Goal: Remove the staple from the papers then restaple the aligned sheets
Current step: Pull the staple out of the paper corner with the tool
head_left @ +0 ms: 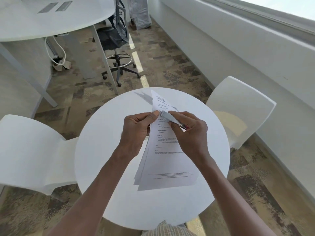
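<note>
We hold the papers (163, 150) lifted above the round white table (102, 167), their far end raised and their near end hanging down toward us, with the sheets fanned slightly apart along the lower left edge. Our left hand (136, 132) pinches the left edge of the stack, thumb pressed on the front face and the other fingers curled behind it. Our right hand (189, 132) is curled around a small grey tool (170, 119), with a trace of red at its near end, whose tip meets the paper just beside the left thumb; we cannot tell whether it is a staple remover or a small stapler, and the staple itself is too small to make out. Judging from the loose fan of the sheets, we seem to be working at the staple, or about to fasten the stack again. To do this well, we should keep the left thumb close to the tool tip so the paper stays taut and does not tear, work the tool squarely against the fold and not at a slant, and square the sheets against the table before any fresh staple goes in. The papers are printed white pages with a letterhead at the far end, short bold headings, blocks of text and a ruled footer near the bottom. White chairs (30, 150) stand left and right of the table.
</note>
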Motion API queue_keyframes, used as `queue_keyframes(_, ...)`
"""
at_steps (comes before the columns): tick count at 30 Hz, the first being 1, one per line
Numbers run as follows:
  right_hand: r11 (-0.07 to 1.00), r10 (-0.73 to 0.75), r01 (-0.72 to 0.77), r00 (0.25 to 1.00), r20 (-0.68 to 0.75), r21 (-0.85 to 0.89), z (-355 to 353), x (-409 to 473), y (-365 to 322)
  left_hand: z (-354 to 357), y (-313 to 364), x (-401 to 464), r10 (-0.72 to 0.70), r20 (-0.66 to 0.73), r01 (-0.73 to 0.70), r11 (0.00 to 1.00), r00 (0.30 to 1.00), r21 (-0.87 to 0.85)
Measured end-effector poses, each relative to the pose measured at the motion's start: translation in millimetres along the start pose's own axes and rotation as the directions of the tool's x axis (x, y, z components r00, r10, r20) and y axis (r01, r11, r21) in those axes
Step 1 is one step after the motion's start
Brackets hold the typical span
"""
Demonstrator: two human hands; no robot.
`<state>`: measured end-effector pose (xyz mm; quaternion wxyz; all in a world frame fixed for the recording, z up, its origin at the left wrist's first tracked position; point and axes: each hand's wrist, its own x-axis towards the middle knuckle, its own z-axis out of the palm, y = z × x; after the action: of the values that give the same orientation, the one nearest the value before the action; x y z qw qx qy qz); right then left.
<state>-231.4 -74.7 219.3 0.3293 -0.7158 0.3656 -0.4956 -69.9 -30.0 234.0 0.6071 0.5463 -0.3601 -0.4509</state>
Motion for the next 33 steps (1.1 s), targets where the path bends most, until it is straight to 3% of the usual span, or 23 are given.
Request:
queue_keyframes(3, 0.999, 0.032, -0.033, 0.999, -0.038, -0.023, 2, -2, -2, 2, -1, -2, -0.002, -0.021, 0.002, 1.000, 1.000, 0.016)
queue_keyframes(8, 1.000, 0.010, -0.010, 1.000, 0.030, -0.007, -7, 1, -3, 4, -2, -7, -0.029, -0.024, 0.028, 0.998, 0.999, -0.050)
queue_keyframes(11, 0.997, -0.012, 0.015, 0.999, 0.034, -0.082, -10, 1, -2, 5, -4, -10, -0.030, -0.026, 0.028, 0.998, 0.999, -0.054)
queue_keyframes(16, 0.970, -0.105, 0.098, 0.994, -0.019, -0.223, -8, -4, -4, 7, -4, -12, 0.038, -0.054, -0.033, 0.996, 0.998, 0.086)
queue_keyframes(27, 0.996, -0.026, 0.025, 1.000, -0.010, -0.088, -13, -4, -1, 7, 1, -14, 0.067, -0.045, -0.056, 0.978, 0.997, 0.199)
queue_keyframes(33, 0.987, -0.091, 0.089, 0.996, -0.008, -0.130, -15, -1, 0, 8, 5, -15, 0.129, -0.055, -0.104, 0.939, 0.990, 0.327)
